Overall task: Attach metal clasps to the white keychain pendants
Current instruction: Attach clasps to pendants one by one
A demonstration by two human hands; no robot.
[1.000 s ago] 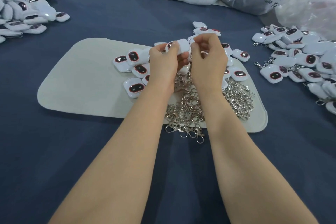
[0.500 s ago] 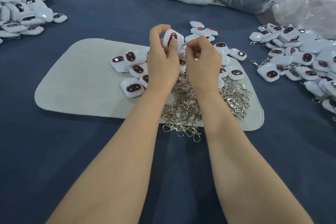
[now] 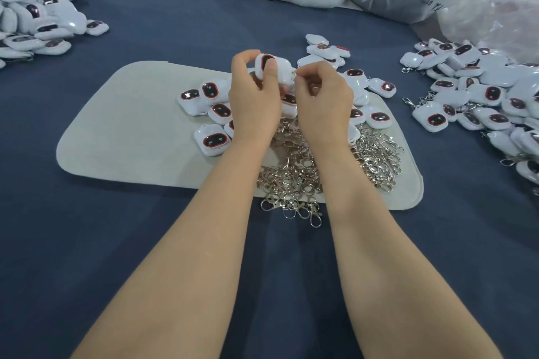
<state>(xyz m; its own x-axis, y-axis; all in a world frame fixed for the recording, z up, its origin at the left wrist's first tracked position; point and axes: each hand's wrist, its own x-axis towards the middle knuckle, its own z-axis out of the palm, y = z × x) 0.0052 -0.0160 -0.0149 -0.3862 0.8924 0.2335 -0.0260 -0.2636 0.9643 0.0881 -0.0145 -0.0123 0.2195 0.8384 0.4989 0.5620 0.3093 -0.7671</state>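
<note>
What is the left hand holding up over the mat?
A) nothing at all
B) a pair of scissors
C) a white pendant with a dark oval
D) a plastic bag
C: the left hand grips a white pendant, with its dark oval facing the camera.

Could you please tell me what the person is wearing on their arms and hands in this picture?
Nothing that shows. The left hand and the right hand are bare, with no gloves or rings in view. The forearms are uncovered too: no sleeves, watch or bracelet as far as the frame reaches.
</note>
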